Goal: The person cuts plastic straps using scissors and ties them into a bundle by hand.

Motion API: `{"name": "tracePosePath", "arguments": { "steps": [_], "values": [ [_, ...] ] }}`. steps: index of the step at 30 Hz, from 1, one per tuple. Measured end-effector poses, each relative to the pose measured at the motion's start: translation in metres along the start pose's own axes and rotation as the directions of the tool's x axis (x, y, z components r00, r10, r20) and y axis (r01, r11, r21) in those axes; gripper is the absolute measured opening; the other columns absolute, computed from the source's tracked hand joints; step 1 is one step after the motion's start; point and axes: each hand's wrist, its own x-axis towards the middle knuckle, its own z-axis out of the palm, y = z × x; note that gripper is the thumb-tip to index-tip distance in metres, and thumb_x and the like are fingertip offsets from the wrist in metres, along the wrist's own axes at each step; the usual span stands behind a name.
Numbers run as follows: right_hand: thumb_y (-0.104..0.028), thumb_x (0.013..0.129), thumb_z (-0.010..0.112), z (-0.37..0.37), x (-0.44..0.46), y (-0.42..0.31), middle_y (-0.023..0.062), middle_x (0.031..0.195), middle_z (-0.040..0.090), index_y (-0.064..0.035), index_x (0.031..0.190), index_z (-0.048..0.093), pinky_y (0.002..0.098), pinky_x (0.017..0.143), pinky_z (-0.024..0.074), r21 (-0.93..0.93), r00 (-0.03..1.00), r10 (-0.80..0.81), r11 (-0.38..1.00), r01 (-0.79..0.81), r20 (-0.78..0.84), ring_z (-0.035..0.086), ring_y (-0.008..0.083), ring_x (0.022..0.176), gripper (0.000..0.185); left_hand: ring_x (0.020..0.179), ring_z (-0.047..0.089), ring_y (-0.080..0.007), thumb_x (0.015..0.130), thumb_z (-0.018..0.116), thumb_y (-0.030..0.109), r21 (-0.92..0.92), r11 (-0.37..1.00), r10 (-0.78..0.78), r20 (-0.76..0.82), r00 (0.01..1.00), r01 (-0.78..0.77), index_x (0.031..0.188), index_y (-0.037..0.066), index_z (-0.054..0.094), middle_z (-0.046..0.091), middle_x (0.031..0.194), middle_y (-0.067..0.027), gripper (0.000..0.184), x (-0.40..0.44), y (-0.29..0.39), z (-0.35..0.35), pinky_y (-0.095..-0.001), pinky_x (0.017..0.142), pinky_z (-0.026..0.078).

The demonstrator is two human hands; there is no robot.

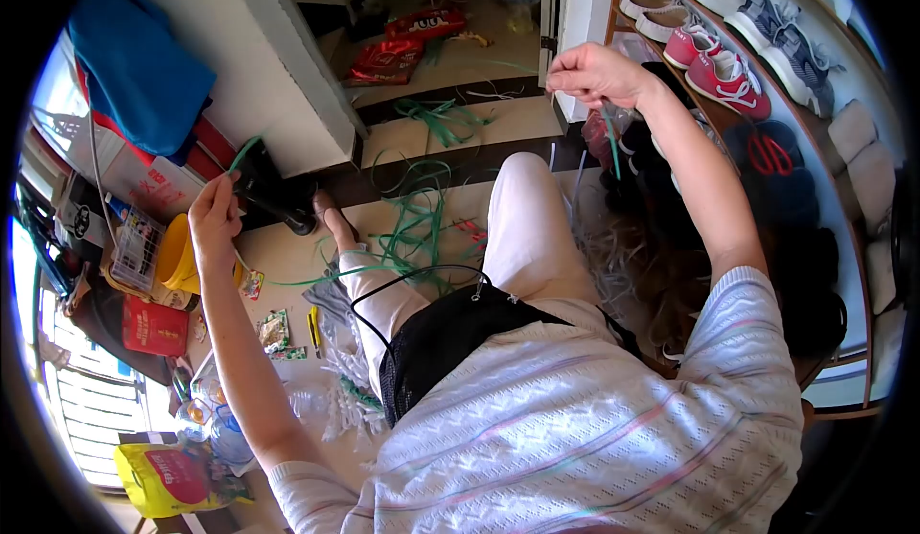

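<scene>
Raised at the left, my left hand (216, 213) has its fingers pinched on a green plastic strip (245, 152), whose end sticks up above the fingertips. My right hand (599, 74) is held out at the upper right with thumb and fingers pressed together. A short green strip (615, 155) hangs below it, and a thin green strand runs to its fingertips from the left. Between and beyond my legs lies a loose tangle of green strips (412, 232) on the tiled floor. Another heap of green strips (446, 120) lies by the doorway.
A shoe rack (671, 50) with several pairs of shoes stands at the right. White strips (613, 246) lie beside my knee. A yellow-handled cutter (313, 331) is on the floor at left, near a yellow bucket (180, 256) and a red box (153, 328). Red bags (388, 59) lie past the doorway.
</scene>
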Motion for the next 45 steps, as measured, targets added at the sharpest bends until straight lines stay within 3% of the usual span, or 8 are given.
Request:
{"name": "tracePosePath", "arguments": {
  "steps": [7, 10, 13, 19, 24, 38, 39, 45],
  "values": [
    [-0.025, 0.088, 0.057, 0.006, -0.006, 0.002, -0.0077, 0.054, 0.034, 0.0008, 0.09, 0.06, 0.0171, 0.039, 0.0177, 0.059, 0.995, -0.042, 0.997, 0.048, -0.09, 0.025, 0.0015, 0.044, 0.026, 0.056, 0.047, -0.0048, 0.087, 0.053, 0.021, 0.313, 0.939, -0.151, 0.011, 0.988, 0.14, 0.099, -0.001, 0.061, 0.051, 0.063, 0.0022, 0.026, -0.004, -0.052, -0.031, -0.021, 0.047, 0.036],
    [-0.023, 0.088, 0.057, 0.028, 0.006, -0.001, -0.0076, 0.054, 0.038, -0.0009, 0.087, 0.063, 0.0167, 0.039, 0.0217, -0.011, 0.99, -0.111, 0.994, 0.11, -0.082, 0.03, 0.0008, 0.046, 0.023, 0.083, 0.06, -0.0292, 0.079, 0.054, 0.012, 0.819, 0.519, 0.236, 0.139, 0.962, -0.245, 0.102, 0.002, 0.061, 0.063, 0.085, -0.0119, 0.026, 0.004, -0.054, -0.014, -0.0333, 0.078, 0.046],
    [-0.023, 0.087, 0.059, 0.059, 0.015, -0.013, -0.0068, 0.055, 0.044, -0.0032, 0.085, 0.065, 0.018, 0.043, 0.0267, -0.025, 0.986, -0.169, 0.985, 0.169, -0.011, 0.033, 0.0019, 0.048, 0.021, 0.095, 0.057, -0.0294, 0.078, 0.054, 0.006, 0.662, 0.603, 0.541, 0.073, 0.838, -0.446, 0.101, 0.003, 0.061, 0.059, 0.101, -0.0147, 0.024, -0.015, 0.016, 0.056, -0.033, 0.083, 0.044],
    [-0.02, 0.087, 0.059, 0.107, 0.026, -0.032, -0.0062, 0.063, 0.051, -0.0017, 0.089, 0.065, 0.0177, 0.045, 0.0284, -0.014, 0.966, -0.256, 0.966, 0.257, 0.039, 0.035, 0.0009, 0.052, 0.019, 0.09, 0.057, -0.0247, 0.082, 0.059, 0.014, 0.367, 0.663, 0.494, 0.441, 0.749, -0.653, 0.106, 0.006, 0.061, 0.061, 0.101, -0.0116, 0.026, -0.042, 0.053, 0.137, -0.0303, 0.069, 0.049],
    [-0.024, 0.088, 0.057, 0.112, 0.034, -0.027, -0.0073, 0.055, 0.042, -0.0034, 0.089, 0.065, 0.017, 0.044, 0.0277, 0.041, 0.944, -0.327, 0.944, 0.328, -0.034, 0.033, 0.0018, 0.049, 0.022, 0.062, 0.051, -0.0092, 0.085, 0.058, 0.016, 0.226, 0.963, 0.028, 0.458, 0.889, -0.147, 0.096, -0.001, 0.065, 0.057, 0.067, -0.0007, 0.021, -0.046, 0.042, 0.135, -0.0229, 0.059, 0.044],
    [-0.018, 0.087, 0.057, 0.172, 0.061, -0.019, 0.0003, 0.072, 0.061, -0.0019, 0.086, 0.065, 0.0191, 0.052, 0.0432, 0.083, 0.947, -0.322, 0.943, 0.321, -0.002, 0.054, 0.0057, 0.062, 0.018, 0.092, 0.059, -0.0166, 0.091, 0.05, 0.024, -0.551, 0.833, 0.052, 0.166, 0.985, 0.048, 0.103, 0.001, 0.056, 0.062, 0.1, -0.0098, 0.026, -0.042, 0.033, 0.183, -0.0282, 0.078, 0.046],
    [-0.018, 0.087, 0.056, 0.178, 0.064, -0.019, 0.0004, 0.072, 0.061, -0.0019, 0.085, 0.065, 0.0187, 0.05, 0.0427, 0.144, 0.943, -0.333, 0.932, 0.333, -0.029, 0.055, 0.0059, 0.061, 0.018, 0.064, 0.053, -0.0088, 0.091, 0.051, 0.025, -0.611, 0.783, -0.015, 0.17, 0.985, 0.117, 0.103, 0.002, 0.059, 0.062, 0.093, -0.0041, 0.027, -0.046, 0.036, 0.187, -0.0234, 0.057, 0.042],
    [-0.016, 0.087, 0.057, 0.192, 0.071, -0.022, 0.0015, 0.07, 0.06, -0.0008, 0.084, 0.062, 0.0184, 0.047, 0.0423, 0.167, 0.917, -0.383, 0.902, 0.398, -0.114, 0.056, 0.0065, 0.059, 0.016, 0.058, 0.051, -0.0108, 0.09, 0.053, 0.025, -0.626, 0.732, -0.057, 0.337, 0.94, 0.269, 0.109, 0.003, 0.058, 0.06, 0.087, -0.0029, 0.03, -0.049, 0.033, 0.184, -0.0243, 0.047, 0.043]
  ]
}}
